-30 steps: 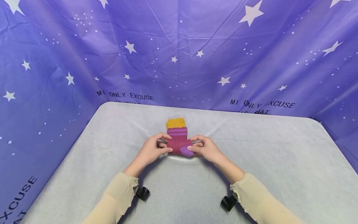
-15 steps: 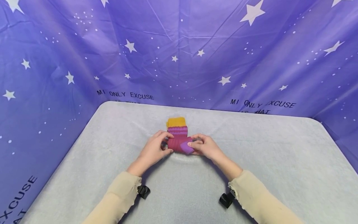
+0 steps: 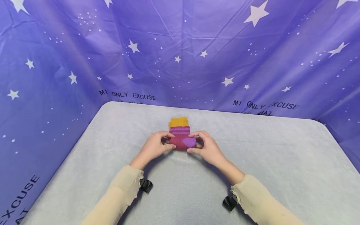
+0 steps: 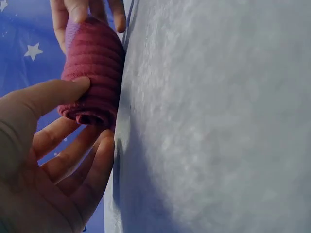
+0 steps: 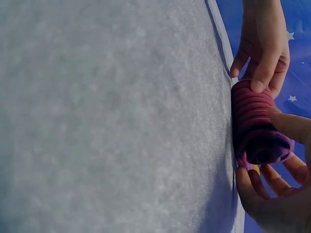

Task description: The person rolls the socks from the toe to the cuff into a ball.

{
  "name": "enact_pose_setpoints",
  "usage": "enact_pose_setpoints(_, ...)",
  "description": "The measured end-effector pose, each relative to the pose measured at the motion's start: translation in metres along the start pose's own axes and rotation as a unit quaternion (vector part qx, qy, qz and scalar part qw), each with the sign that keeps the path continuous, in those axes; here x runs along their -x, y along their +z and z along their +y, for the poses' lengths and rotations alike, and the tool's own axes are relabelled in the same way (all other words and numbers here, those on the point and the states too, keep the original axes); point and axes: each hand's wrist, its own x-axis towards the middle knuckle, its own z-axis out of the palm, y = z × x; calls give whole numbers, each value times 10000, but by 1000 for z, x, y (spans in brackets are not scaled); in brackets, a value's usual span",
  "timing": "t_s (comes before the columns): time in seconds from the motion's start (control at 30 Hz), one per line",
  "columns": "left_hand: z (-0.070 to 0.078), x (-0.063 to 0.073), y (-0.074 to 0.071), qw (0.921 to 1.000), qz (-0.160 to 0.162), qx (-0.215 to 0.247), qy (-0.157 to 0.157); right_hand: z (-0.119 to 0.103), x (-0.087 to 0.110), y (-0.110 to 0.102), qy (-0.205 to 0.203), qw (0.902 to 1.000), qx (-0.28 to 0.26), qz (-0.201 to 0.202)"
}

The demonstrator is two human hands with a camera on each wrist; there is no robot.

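A maroon knitted sock (image 3: 178, 143) lies on the table, its near part rolled up into a thick roll. A purple heel patch shows at the roll's right, while purple stripes and a mustard-yellow cuff (image 3: 179, 122) extend flat away from me. My left hand (image 3: 154, 146) grips the roll's left end, thumb on the near side and fingers round the far side. Spiral layers show at that end in the left wrist view, where the sock (image 4: 97, 58) sits against the thumb. At the right end my right hand (image 3: 209, 150) holds the roll between thumb and fingers.
A pale grey cloth-covered table (image 3: 180, 187) spreads around the hands. Purple curtains (image 3: 180, 75) with white stars and black lettering hang behind and on both sides. A small black camera (image 3: 146, 185) is strapped at the left sleeve, another black camera (image 3: 230, 203) at the right.
The sock's near part has rolled further toward the yellow cuff, so the flat part is shorter. Both hands have shifted slightly forward, and the right thumb has moved to the roll's near side.
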Motion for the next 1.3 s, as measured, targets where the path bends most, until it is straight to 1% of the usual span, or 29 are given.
enact_pose_setpoints(0.1, -2, -5, 0, 9995, -42, 233, -209, 2, -3, 1, 45, 9997, 243, 47)
enact_pose_setpoints(0.17, -3, -7, 0, 9989, -53, 333, -337, 3, -6, 2, 8, 9989, 460, 82)
enact_pose_setpoints(0.3, -2, -10, 0, 9976, -48, 441, -526, 6, -12, 4, -72, 9969, 766, 168)
enact_pose_setpoints(0.4, -1, -10, 1, 9979, -60, 457, -451, 8, -14, 4, -129, 9960, 859, 224)
enact_pose_setpoints(0.57, -3, -7, 2, 9978, -6, 670, 19, 8, -15, 2, -190, 9943, 1014, 258)
enact_pose_setpoints(0.63, -3, -5, 2, 9970, 14, 758, 149, 7, -15, 2, -168, 9942, 1028, 251)
enact_pose_setpoints(0.7, -2, -4, 1, 9965, 5, 804, 211, 6, -15, 2, -141, 9943, 1029, 242)
enact_pose_setpoints(0.83, -1, -4, 0, 9962, -44, 838, 212, 4, -14, 2, -35, 9953, 943, 227)
enact_pose_setpoints(1.0, 0, -2, -2, 9947, -38, 1011, 161, 3, -11, 1, 146, 9965, 800, 208)
enact_pose_setpoints(1.17, 1, 1, -5, 9923, -103, 1224, 154, 2, -8, -2, 295, 9973, 671, 74)
enact_pose_setpoints(1.3, -1, 4, -7, 9875, -265, 1552, 21, 1, -6, -3, 407, 9979, 502, -76)
